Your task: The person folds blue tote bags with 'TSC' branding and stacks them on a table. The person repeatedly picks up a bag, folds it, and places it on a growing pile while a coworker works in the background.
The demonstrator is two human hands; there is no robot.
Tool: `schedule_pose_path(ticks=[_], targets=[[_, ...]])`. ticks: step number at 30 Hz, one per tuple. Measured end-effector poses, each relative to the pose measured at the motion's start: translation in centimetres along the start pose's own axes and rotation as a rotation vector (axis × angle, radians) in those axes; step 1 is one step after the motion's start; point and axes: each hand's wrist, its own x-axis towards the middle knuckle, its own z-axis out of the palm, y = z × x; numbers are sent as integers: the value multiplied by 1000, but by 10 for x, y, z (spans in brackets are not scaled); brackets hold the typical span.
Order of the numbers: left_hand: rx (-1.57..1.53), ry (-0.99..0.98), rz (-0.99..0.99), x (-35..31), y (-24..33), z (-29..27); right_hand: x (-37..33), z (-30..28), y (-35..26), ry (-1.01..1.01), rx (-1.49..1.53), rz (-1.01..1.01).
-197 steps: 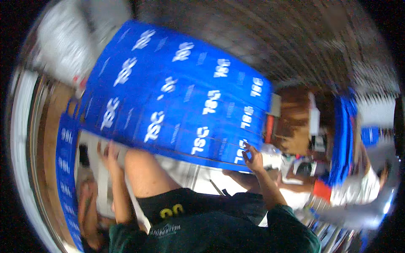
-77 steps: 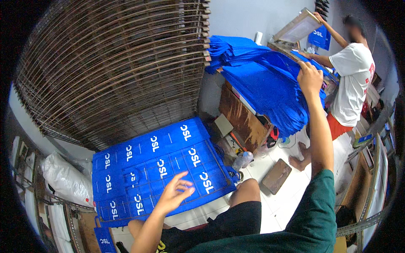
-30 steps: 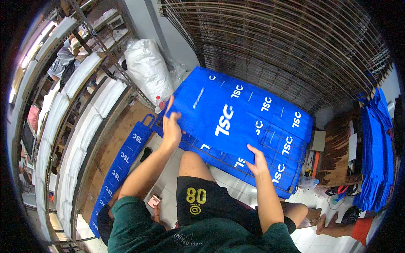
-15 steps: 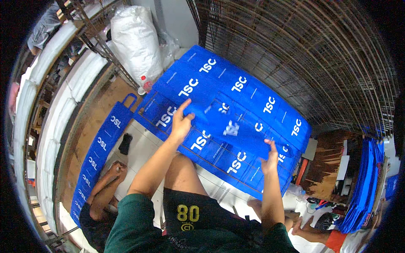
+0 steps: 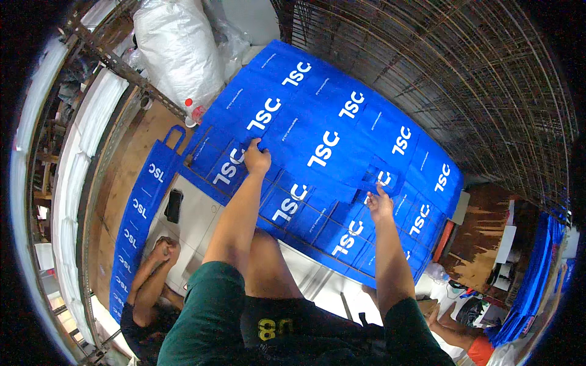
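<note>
Several blue fabric bags with white printing lie flat and overlapping on a wire drying rack [image 5: 262, 213] in front of me. One blue bag [image 5: 299, 155] lies between my hands in the middle of the spread. My left hand [image 5: 257, 157] is at its left end, fingers bent and a gap showing between finger and thumb. Over the bags further right, my right hand [image 5: 381, 202] has its fingers apart and holds nothing. A darker folded blue patch [image 5: 384, 174] shows just beyond the right fingertips.
A long blue strip of bags [image 5: 139, 210] with a looped handle runs down the left. Beside it are a black phone [image 5: 174, 206] and another person's hands [image 5: 163, 250]. A white sack [image 5: 177, 55] and a bottle [image 5: 194, 111] stand far left. Stacked wire racks [image 5: 427, 67] rise behind.
The blurred blue bag between my hands now lies flat on the spread. My left hand has shifted slightly left, my right hand slightly left and away from me. The view has tilted a little.
</note>
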Motion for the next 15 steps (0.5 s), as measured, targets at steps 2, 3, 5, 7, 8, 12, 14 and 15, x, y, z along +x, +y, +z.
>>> schedule_pose_path(ticks=[2,3,5,7,8,12,14,15], targets=[[19,67,81,2,-6,3,-4,3,3,-10,-31,-71],[29,99,122,3,-9,4,-6,3,5,-15,-41,-87],[77,115,165,3,-6,5,-9,0,4,-15,-61,-125],[102,120,167,0,-3,6,-13,1,5,9,-79,-120],[104,117,148,-1,-2,5,-15,1,6,22,-89,-119],[103,119,121,-3,-3,6,-17,-9,10,-41,-62,-118],[126,129,165,-2,-7,7,-18,-6,11,3,-42,-110],[138,133,187,-2,-9,8,-18,-7,11,31,-38,-109]])
